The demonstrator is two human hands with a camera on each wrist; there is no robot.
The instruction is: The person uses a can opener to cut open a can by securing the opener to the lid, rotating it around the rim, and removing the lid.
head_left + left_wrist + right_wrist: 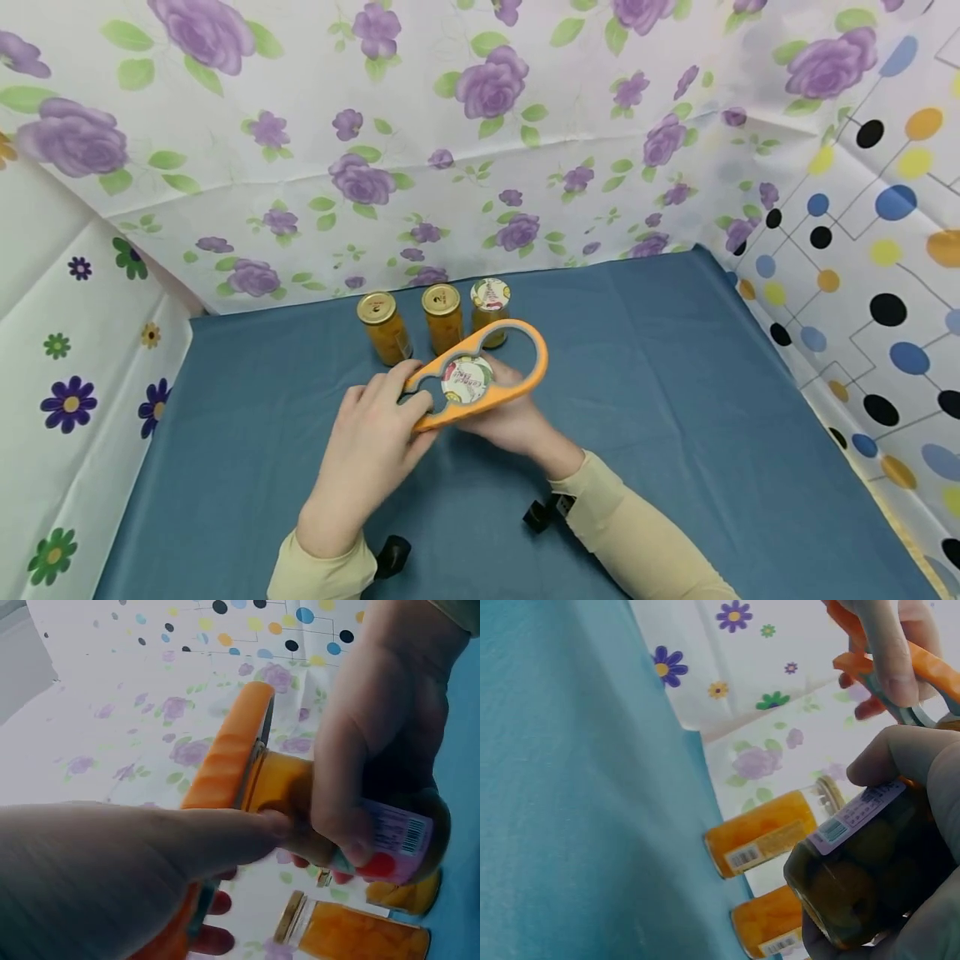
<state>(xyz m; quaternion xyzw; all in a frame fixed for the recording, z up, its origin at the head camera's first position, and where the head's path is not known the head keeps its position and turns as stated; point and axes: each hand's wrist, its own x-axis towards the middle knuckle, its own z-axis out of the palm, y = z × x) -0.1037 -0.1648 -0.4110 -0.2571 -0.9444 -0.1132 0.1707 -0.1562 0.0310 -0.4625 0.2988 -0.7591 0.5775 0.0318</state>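
My left hand [367, 454] grips one end of an orange jar opener [487, 402], a long loop with a scalloped inner edge. My right hand [517, 422] holds a glass jar [859, 862] of dark yellow contents from below, its fingers curled round the body. The jar's white printed lid [467, 380] shows inside the opener's middle scallop. In the left wrist view the orange grip lies across the lid end of the jar, and the left thumb [232, 836] reaches over the jar's neck. A label with a barcode [411, 836] shows beside the right fingers.
Behind the hands stand two gold-lidded jars [387, 337] [444, 325] of orange contents, and a third jar with a printed lid [491, 295]. A blue cloth [675, 467] covers the table. Flowered sheeting [420, 192] rises at the back, dotted sheeting [892, 342] at the right.
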